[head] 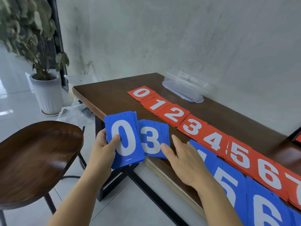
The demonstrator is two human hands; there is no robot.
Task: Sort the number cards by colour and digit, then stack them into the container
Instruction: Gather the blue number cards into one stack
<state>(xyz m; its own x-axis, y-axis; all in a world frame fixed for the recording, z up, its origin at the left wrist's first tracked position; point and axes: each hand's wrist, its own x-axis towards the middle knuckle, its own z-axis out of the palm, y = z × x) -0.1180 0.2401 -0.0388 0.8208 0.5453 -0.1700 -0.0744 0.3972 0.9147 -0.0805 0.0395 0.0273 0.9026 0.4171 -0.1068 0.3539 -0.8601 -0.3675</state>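
Holding a stack of blue plastic number cards topped by a white 0 [125, 141], the left hand [104, 149] grasps it by its left edge with the thumb pressed on the face, out past the near-left corner of the dark wooden table [110, 95]. The right hand [184, 155] is released, fingers straight, its thumb touching the lower right corner of the blue pile showing a 3 [153, 137], which lies just at three o'clock of the held stack. Sorting looks well advanced. A row of red card piles [192, 128] reads 0 to 7 and runs from twelve o'clock down towards four o'clock. A blue row beside it shows 3, a pile partly hidden under the right hand, then 5 [226, 181] and 6 [265, 212]. No blue 1 or 2 pile is visible, so I judge those are still in the held stack or out of frame. Nothing appears stacked into the clear plastic container [182, 87], which sits at one o'clock against the wall, well apart from the hands. The blue piles lie along the table's near edge and could slide off. Bare tabletop remains at eleven o'clock, while a brown wooden stool [37, 160] crowds eight o'clock.
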